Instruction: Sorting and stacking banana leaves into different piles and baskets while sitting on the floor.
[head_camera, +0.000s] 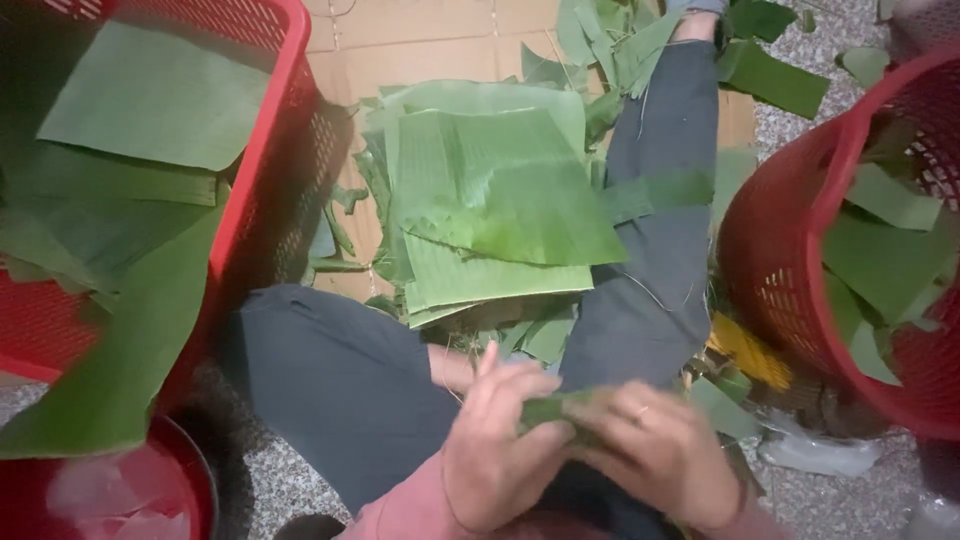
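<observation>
Left hand (497, 450): fingers curled round a folded leaf strip (560, 408), low centre above the lap.
Right hand (660, 450): pinching its other end.
Handling: looks light, limp, easily torn; best held near the fold.
Beyond: stacked banana leaves (495, 200) between red baskets (275, 150).

We look down on a floor of speckled grey stone (850, 480), partly covered by flattened brown cardboard (420, 45) laid across its upper middle. At the left we see a red plastic basket (290, 110) with perforated walls; at the right stands a second red basket (780, 250), rounder, its mesh side turned toward us. In the lower left corner we find a red bucket (190, 470) with a dark rim. Green leaf scraps (770, 75) lie scattered over the cardboard and stone near the top. The light is soft and even, casting only faint shadows beside the baskets.
</observation>
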